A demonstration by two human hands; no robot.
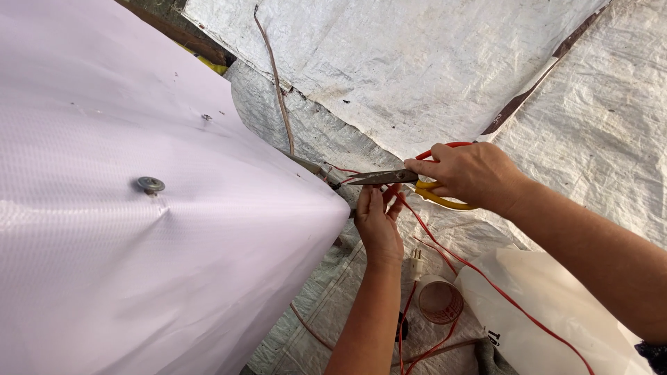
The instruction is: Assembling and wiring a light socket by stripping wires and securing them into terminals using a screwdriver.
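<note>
Right hand [472, 173] clamped on yellow-and-red-handled metal scissors [389, 178], dark blades nearly together; left hand [379, 222] just below, pinching thin red wire [445, 250].

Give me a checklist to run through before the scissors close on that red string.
1. Right hand grips the scissors by the yellow handles: ok.
2. Left hand holds the red string just below the blades: ok.
3. Left fingertips clear of the blades: not ok, they sit very close.
4. String lies between the blades: cannot tell, the blade tips look nearly shut.
5. Pale padded sheet clear of the blade tips: cannot tell, its edge is right beside them.
6. Cup and plug below, away from the cut: ok.
</note>
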